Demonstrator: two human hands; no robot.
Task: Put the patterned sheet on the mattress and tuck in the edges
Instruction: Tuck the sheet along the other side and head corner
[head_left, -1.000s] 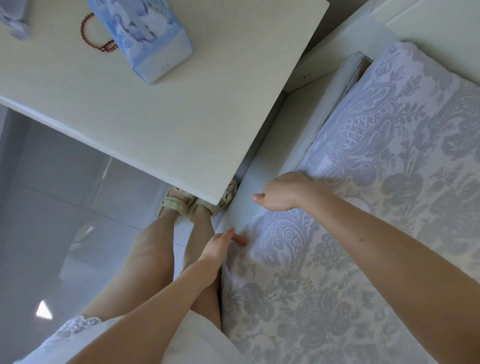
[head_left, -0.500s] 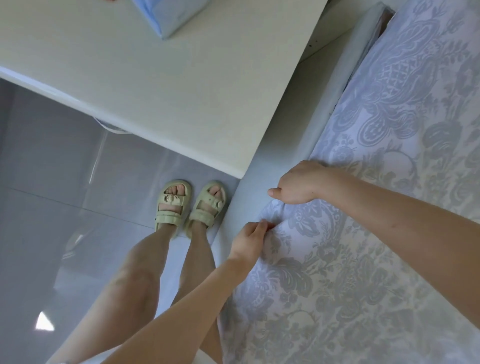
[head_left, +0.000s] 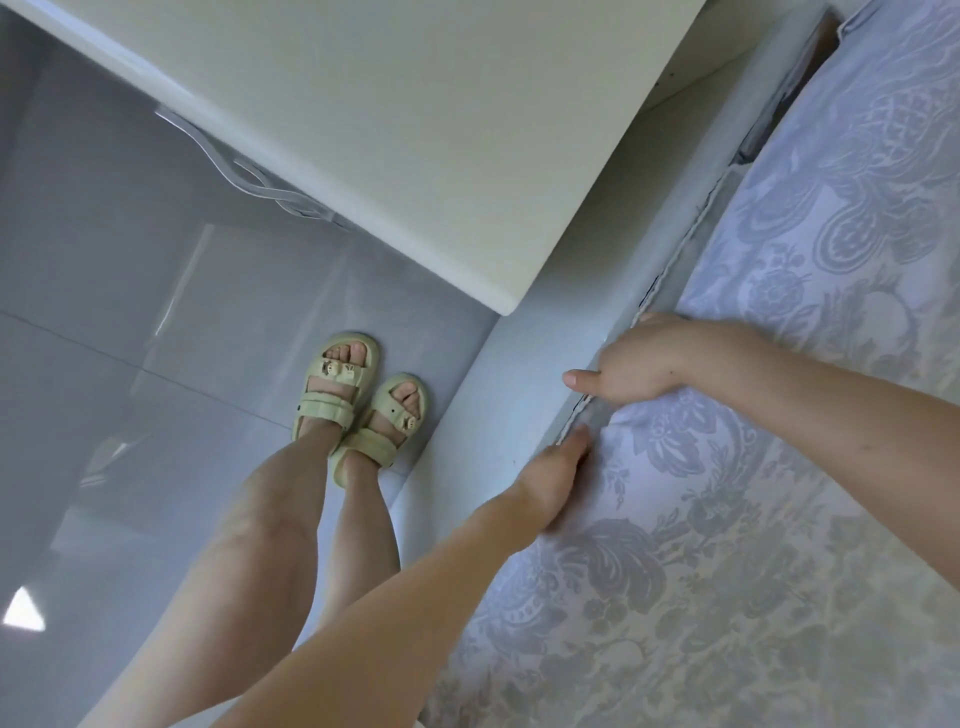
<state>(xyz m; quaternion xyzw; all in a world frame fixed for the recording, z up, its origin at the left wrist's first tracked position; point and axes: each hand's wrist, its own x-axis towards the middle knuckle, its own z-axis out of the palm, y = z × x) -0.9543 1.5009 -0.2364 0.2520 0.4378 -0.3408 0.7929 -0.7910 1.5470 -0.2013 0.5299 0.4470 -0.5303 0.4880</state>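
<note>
Patterned sheet (head_left: 779, 519): right of the bed rail (head_left: 545, 374), touching it.
Table (head_left: 415, 130): left of the bed rail, farther back.
Sandals (head_left: 358, 410): on the floor (head_left: 130, 364), just left of the bed rail.
Right hand (head_left: 641, 364): on the sheet's edge at the bed rail.
Left hand (head_left: 553, 475): same edge, nearer.
</note>
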